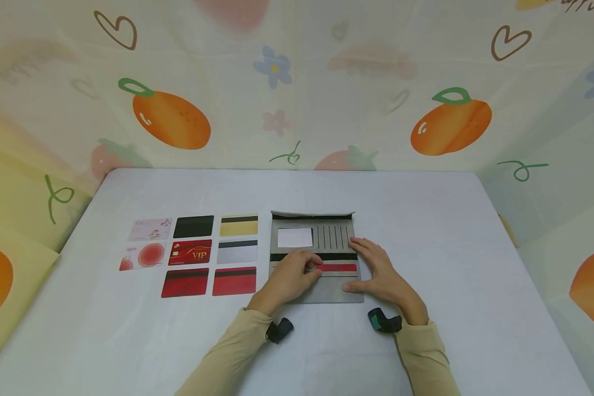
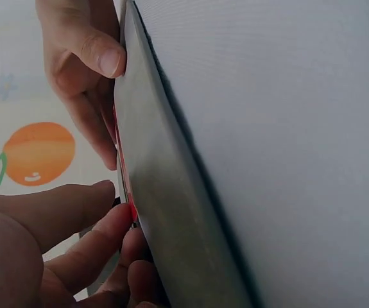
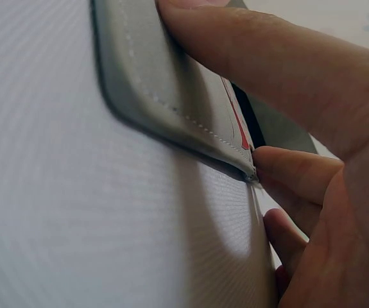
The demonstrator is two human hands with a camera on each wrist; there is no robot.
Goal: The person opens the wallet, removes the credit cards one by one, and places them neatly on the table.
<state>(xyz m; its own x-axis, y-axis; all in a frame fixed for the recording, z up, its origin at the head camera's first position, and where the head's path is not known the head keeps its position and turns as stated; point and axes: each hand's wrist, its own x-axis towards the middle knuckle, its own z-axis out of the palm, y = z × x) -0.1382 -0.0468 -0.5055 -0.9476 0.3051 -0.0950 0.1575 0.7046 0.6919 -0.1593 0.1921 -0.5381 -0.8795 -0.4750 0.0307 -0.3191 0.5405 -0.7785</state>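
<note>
A grey card wallet (image 1: 326, 294) lies unfolded on the table. A red card (image 1: 344, 268) shows as a narrow strip in its lower half. My left hand (image 1: 289, 275) bends its fingers round the left end of this strip, which it hides; in the left wrist view one fingertip touches the red edge (image 2: 133, 212). At the wallet's right side, my right hand (image 1: 378, 269) rests its thumb on the lower panel and its extended fingers along the edge. A white card (image 1: 295, 237) sits in the upper half, left of several dark upright lines.
Left of the wallet lie several cards in columns: a gold card (image 1: 239, 226), a silver card (image 1: 237, 252), a black card (image 1: 193, 226), a red VIP card (image 1: 190, 252), striped red cards (image 1: 234, 281), and pale pink cards (image 1: 150, 229). A printed cloth (image 1: 297, 110) hangs behind the white table (image 1: 425, 209).
</note>
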